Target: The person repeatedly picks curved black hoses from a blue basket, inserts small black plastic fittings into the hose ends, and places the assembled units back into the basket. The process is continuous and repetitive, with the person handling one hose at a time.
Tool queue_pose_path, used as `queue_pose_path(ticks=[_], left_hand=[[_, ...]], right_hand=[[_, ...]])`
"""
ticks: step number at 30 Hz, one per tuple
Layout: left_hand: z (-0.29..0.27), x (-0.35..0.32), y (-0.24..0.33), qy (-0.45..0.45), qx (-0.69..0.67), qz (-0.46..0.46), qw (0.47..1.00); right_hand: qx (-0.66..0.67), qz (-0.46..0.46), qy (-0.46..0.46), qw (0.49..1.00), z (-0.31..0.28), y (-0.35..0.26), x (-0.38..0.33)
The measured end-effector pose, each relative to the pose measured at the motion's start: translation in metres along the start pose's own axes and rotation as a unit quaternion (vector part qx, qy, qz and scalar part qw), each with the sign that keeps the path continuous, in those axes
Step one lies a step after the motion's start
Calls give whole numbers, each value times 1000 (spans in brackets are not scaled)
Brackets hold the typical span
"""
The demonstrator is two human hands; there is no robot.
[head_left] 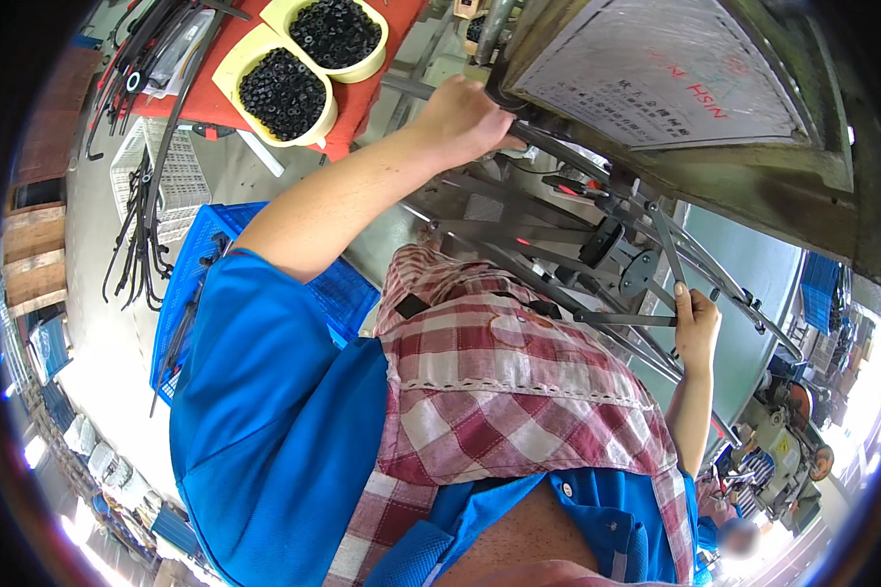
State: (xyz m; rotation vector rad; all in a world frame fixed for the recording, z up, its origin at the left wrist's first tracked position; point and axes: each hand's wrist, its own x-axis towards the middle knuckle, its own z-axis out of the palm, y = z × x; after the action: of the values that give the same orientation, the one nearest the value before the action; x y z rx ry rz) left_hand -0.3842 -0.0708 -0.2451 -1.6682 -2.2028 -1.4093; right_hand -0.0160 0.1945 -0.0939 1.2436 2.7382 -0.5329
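The right hand (pixel 697 328), below the machine (pixel 675 78), has its fingers closed with the thumb pressed on a thin bar of a metal frame (pixel 622 249). The left hand (pixel 465 112), beside the machine's left edge, curves its fingers over a dark tube; their tips are hidden, so I cannot tell how tightly they hold. The frame, many-tubed and hinged, lies just below the machine, in front of a checked apron (pixel 519 391). Steadying it well probably means supporting both ends and keeping fingertips clear of the pivots.

Counted: two hands, one frame; left of the machine, two yellow bins (pixel 325 117) of small black parts on one red-covered table (pixel 357 122); farther left, one white basket (pixel 181 186) and one blue crate (pixel 338 298)
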Motion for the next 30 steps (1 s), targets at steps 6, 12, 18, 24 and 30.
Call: queue_pose_path(ticks=[6, 12, 18, 24, 30], left_hand=[[-8, 22, 42, -55, 71, -49, 995], [8, 6, 28, -37, 165, -18, 985], [0, -7, 28, -74, 233, -66, 967], [-136, -92, -73, -96, 376, -447, 806], [-131, -112, -91, -127, 350, -430, 823]], right_hand=[[-4, 22, 2, 1000, 7, 9, -6], [8, 34, -22, 999, 23, 11, 10], [-16, 19, -47, 999, 45, 45, 41], [40, -165, 104, 980, 17, 37, 102], [12, -319, 86, 944, 34, -115, 228]])
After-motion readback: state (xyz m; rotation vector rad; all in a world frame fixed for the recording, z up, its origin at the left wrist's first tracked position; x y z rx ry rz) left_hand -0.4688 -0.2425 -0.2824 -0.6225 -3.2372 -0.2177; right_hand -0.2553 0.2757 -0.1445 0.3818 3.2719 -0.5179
